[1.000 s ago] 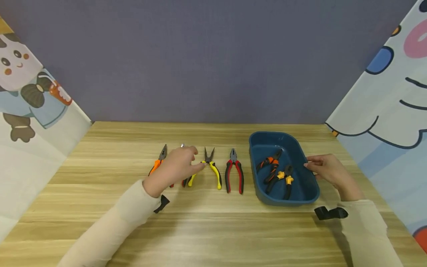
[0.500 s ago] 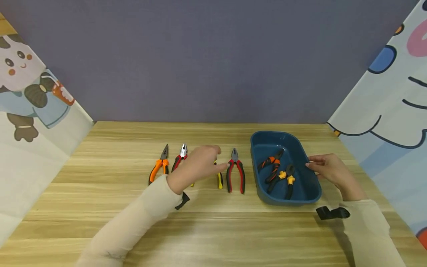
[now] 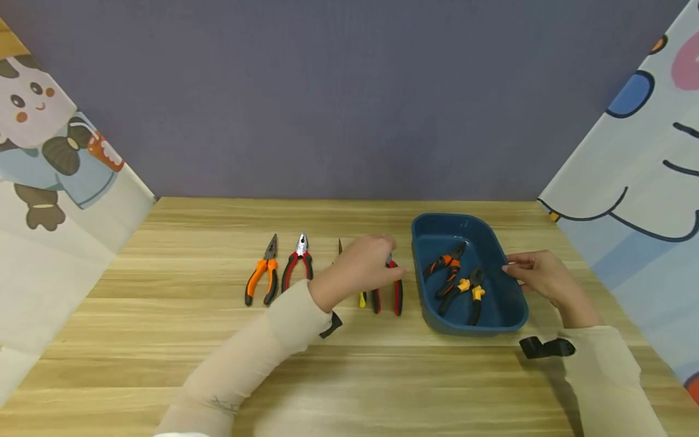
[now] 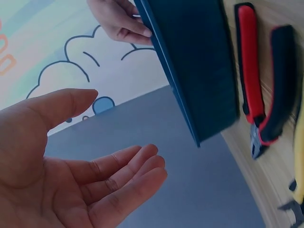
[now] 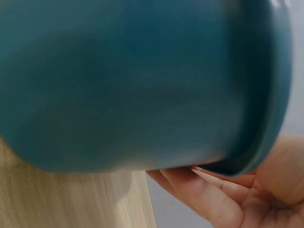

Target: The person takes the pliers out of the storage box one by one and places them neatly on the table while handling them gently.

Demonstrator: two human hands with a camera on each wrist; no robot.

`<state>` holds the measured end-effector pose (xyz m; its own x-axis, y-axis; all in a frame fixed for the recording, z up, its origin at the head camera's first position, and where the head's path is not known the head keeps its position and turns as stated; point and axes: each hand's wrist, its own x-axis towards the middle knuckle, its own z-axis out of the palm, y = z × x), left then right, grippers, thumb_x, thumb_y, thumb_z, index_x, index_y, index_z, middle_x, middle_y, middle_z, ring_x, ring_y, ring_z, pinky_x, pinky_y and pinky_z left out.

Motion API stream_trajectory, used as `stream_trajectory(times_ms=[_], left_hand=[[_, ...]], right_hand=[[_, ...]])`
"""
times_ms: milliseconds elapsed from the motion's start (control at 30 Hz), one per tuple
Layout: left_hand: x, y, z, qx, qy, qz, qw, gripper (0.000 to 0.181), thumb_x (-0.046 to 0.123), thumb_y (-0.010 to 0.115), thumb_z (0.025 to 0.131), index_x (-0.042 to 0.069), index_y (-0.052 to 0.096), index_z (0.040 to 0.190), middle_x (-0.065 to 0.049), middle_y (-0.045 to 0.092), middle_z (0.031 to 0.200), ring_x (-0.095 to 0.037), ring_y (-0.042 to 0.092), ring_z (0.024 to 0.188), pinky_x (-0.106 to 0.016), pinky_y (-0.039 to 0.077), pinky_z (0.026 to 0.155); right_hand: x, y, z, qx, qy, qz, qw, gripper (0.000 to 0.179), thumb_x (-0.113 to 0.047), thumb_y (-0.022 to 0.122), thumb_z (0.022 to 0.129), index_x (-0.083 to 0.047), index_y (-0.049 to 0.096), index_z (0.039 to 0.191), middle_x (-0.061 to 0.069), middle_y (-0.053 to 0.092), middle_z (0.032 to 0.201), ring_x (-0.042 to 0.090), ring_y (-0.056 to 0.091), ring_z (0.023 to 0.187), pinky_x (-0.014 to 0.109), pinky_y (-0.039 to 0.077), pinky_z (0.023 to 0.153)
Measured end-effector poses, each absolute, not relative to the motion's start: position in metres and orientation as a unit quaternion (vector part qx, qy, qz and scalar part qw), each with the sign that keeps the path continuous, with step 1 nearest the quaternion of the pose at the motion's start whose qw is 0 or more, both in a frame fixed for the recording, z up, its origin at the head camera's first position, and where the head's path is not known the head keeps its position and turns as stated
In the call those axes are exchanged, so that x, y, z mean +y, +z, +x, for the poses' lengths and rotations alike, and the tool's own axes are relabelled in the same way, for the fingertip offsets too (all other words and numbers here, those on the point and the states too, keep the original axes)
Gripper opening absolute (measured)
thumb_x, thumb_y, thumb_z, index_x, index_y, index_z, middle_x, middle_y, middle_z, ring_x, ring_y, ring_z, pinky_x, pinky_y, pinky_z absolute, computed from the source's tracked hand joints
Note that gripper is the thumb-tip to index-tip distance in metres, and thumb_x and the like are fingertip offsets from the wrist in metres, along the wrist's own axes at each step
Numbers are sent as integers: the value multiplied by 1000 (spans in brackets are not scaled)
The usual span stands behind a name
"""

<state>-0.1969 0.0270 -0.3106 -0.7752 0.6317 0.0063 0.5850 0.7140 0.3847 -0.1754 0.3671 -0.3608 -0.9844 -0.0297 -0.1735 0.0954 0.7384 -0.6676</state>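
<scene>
My left hand (image 3: 360, 264) hovers over the row of pliers, thumb and fingers apart with nothing between them, as the left wrist view shows. Beneath and beside it are red-and-black pliers (image 3: 398, 291), their head partly covered. Yellow-handled pliers (image 3: 363, 299) are mostly hidden under the same hand. At its right end, a blue plastic bin (image 3: 469, 331) is pinched by my right hand (image 3: 543, 279), thumb at the rim and fingers outside against the wall. Inside the bin lie orange-and-black pliers (image 3: 451, 270) and pliers with black and yellow handles (image 3: 463, 285).
Further left on the wooden table (image 3: 136, 340) lie orange-handled pliers (image 3: 253, 282) and silver-headed pliers (image 3: 303, 244) with red and black handles. A grey panel (image 3: 349, 103) rises behind the table. Printed cartoon sheets (image 3: 611, 164) flank both sides.
My left hand has moved right, from above the silver-headed pliers, past the yellow pliers, to the red-and-black pair. The right hand stays at the bin.
</scene>
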Motion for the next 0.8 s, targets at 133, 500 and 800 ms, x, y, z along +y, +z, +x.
stream_trajectory(times_ms=[133,500,800], left_hand=[[39,-311,-198,920,187,339,61,47,40,60,91,4,59,120,-8,63,117,-17,63,94,-29,50,80],[70,-308,-190,913,176,366,40,51,41,62,90,5,57,126,-4,66,109,-10,61,73,-21,49,72],[92,-312,-189,914,153,373,52,44,46,60,89,10,59,114,4,56,85,-8,49,69,-19,38,53]], right_hand=[[368,-360,-176,928,-362,19,85,52,-21,52,97,18,43,129,35,55,119,30,66,89,37,55,69],[368,-361,-175,926,-367,22,82,50,-19,52,97,19,44,128,34,57,117,25,67,86,36,56,67],[368,-360,-176,925,-369,23,86,51,-20,52,97,19,43,129,34,56,117,27,67,87,36,56,68]])
